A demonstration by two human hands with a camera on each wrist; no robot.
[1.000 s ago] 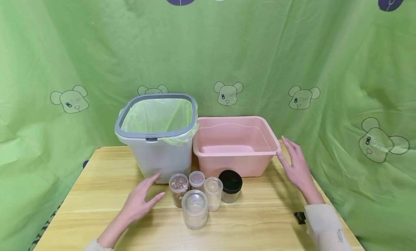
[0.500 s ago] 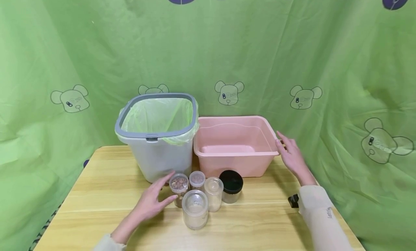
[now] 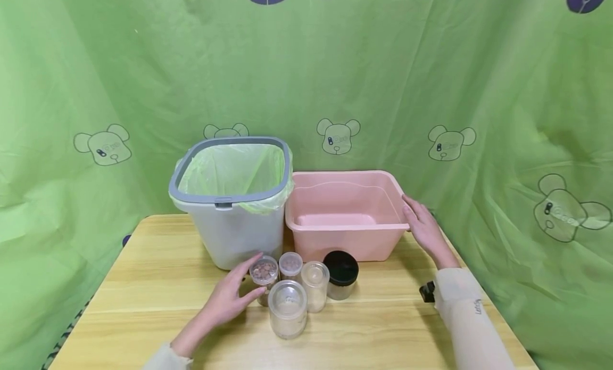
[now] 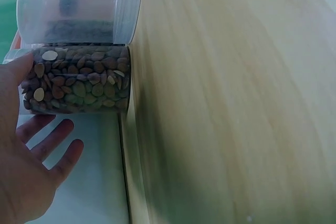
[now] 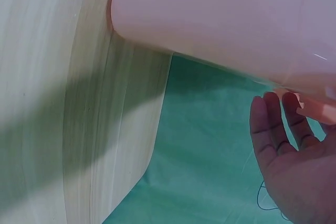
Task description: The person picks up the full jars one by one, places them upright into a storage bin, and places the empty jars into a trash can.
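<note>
My left hand [image 3: 227,297] is at a small clear jar of brown seeds or nuts [image 4: 79,80], thumb and forefinger spread either side of it near the lid. In the left wrist view the thumb overlaps the jar's lid end, while the other fingers [image 4: 65,161] stay spread and fairly straight. At the far right, my right hand [image 3: 425,229] lies against the right rim of a pink basin [image 3: 349,242], fingers extended. The right wrist view has those fingers [image 5: 260,124] by the basin's rim; exact contact is hard to tell.
Beside the seed jar stand a second small jar [image 3: 290,263], a clear wide jar [image 3: 287,311], a taller clear jar [image 3: 314,287] and a black-lidded jar [image 3: 341,271]. Behind them is a grey lined bin [image 3: 234,231]. Green cloth [image 3: 373,82] surrounds the wooden table [image 3: 373,333].
My left hand has moved right and forward, from beside the bin to the seed jar. The right hand has shifted left and slightly forward onto the basin's rim. The containers have hardly moved.
</note>
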